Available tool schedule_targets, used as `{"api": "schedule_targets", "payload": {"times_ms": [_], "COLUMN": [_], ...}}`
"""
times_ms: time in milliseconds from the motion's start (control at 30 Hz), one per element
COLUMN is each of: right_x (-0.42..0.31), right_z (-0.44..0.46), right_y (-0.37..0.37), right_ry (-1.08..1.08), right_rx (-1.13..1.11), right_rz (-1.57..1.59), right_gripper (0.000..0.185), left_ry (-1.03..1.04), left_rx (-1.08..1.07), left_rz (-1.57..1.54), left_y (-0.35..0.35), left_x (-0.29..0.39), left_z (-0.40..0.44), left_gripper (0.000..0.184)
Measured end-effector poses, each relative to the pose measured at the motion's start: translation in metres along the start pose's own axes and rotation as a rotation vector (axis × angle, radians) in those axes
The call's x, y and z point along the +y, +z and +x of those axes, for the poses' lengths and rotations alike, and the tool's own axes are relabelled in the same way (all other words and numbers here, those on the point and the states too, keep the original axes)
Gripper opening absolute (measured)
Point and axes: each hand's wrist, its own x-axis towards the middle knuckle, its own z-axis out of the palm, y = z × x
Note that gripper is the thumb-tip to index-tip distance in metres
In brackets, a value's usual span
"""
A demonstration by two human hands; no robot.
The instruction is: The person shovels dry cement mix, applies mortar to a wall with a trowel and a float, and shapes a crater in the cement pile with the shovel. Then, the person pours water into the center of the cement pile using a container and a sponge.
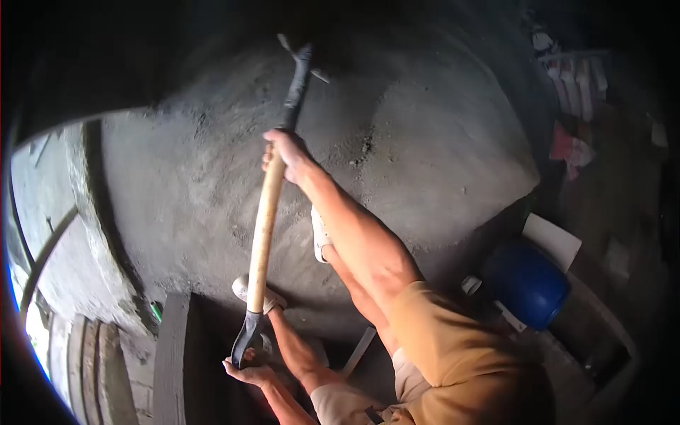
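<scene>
Shovel (263, 227) slants from lower centre to upper centre of frame, over grey ground (439, 149). Right hand (288, 154), upper centre: fingers wrapped round shaft top. Left hand (253, 373), lower centre: fingers curled on end handle, partly hidden. Blade lost in dark. Judgement: steer with upper hand, push from handle, keep shaft clear of shoes (319, 237).

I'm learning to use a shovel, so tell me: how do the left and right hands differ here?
The right hand wraps around the pale wooden shaft, while the left hand is at the dark end grip. The right hand reaches farther out; the left hand is nearer the shorts. Both are bare and on the same shovel.
</scene>
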Motion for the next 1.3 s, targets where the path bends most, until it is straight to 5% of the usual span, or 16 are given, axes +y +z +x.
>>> {"api": "schedule_targets", "payload": {"times_ms": [200,233,300,400,500,633,733,800,900,967,1033,1067,1167,1300], "right_x": [-0.071,-0.08,-0.094,-0.09,-0.073,-0.083,-0.065,-0.036,0.056,0.142,0.23,0.266,0.346,0.373], "right_z": [-0.042,-0.058,-0.088,-0.158,-0.217,-0.275,-0.265,-0.252,-0.194,-0.158,-0.124,-0.124,-0.121,-0.102], "right_y": [-0.165,-0.191,-0.195,-0.18,-0.194,-0.21,-0.188,-0.143,-0.065,-0.007,0.02,0.044,0.079,0.087], "right_ry": [-0.097,-0.111,-0.14,-0.242,-0.308,-0.398,-0.388,-0.354,-0.093,0.03,0.113,0.102,0.161,0.231], "right_rx": [0.247,0.228,0.074,-0.039,-0.281,-0.346,-0.333,-0.058,0.048,0.209,0.045,0.086,-0.013,-0.031], "right_rz": [0.221,0.283,0.433,0.48,0.68,0.838,0.725,0.444,0.135,-0.068,-0.216,-0.298,-0.371,-0.458], "right_gripper": [0.025,0.027,0.026,0.027,0.024,0.022,0.022,0.026,0.03,0.026,0.027,0.026,0.022,0.019], "left_ry": [0.101,0.209,0.775,0.541,0.555,0.871,0.65,0.466,0.192,-0.003,-0.125,-0.182,-0.244,-0.271], "left_rx": [-0.191,-0.32,-0.413,-0.526,-0.649,-0.868,-0.723,-0.537,-0.209,0.305,0.256,0.488,0.726,0.741], "left_rz": [0.467,0.623,0.711,0.469,0.489,0.453,0.306,0.265,0.24,0.009,-0.091,-0.089,-0.071,-0.093], "left_y": [0.091,0.091,0.074,0.09,0.07,0.096,0.051,-0.007,-0.149,-0.209,-0.267,-0.264,-0.289,-0.3], "left_x": [-0.007,-0.002,0.0,0.068,0.096,0.117,0.099,0.076,0.019,-0.007,-0.019,-0.017,-0.033,-0.057], "left_z": [-0.035,-0.037,-0.039,-0.094,-0.094,-0.09,-0.077,-0.066,-0.057,-0.068,-0.083,-0.089,-0.105,-0.103], "left_gripper": [0.043,0.04,0.04,0.042,0.05,0.046,0.048,0.05,0.043,0.041,0.041,0.047,0.054,0.058]}}
